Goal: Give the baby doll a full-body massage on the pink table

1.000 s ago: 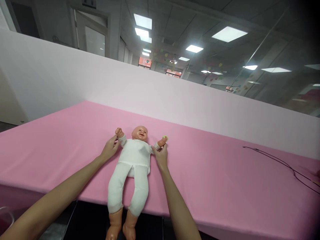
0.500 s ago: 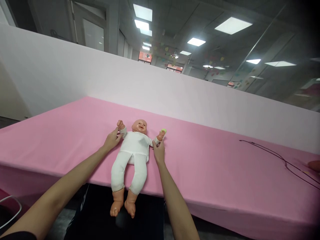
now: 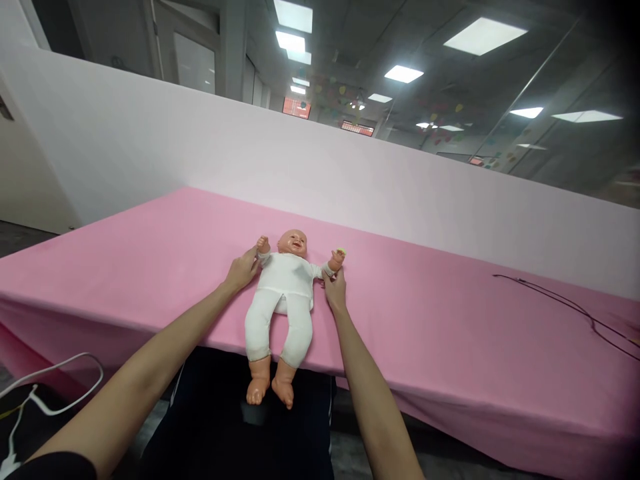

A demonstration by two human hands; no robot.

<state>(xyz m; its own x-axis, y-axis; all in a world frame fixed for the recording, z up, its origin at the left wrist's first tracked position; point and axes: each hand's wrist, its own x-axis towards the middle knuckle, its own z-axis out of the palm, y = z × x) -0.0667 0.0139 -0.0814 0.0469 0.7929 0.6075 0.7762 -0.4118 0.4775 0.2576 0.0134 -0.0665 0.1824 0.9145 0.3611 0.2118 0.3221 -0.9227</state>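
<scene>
A baby doll (image 3: 286, 277) in a white cloth top and trousers lies on its back on the pink-covered table (image 3: 430, 320). Its head points to the far side, and its bare feet stick out past the near edge. My left hand (image 3: 243, 270) is closed around the doll's arm at the left, by the wrist. On the other side, my right hand (image 3: 335, 290) grips the doll's other forearm just below its hand. Something small and yellow-green (image 3: 341, 251) shows at that doll hand; I cannot make out what it is.
Behind the table runs a white wall (image 3: 340, 180) with glass above it. Thin dark cords (image 3: 555, 308) lie at the table's right end. A white cable (image 3: 70, 407) loops at the lower left, near my left arm. My dark-clad legs (image 3: 240, 433) are under the near edge.
The camera view has shifted, so the doll and both hands appear a little farther right and higher. Both hands keep their hold on the doll's arms.
</scene>
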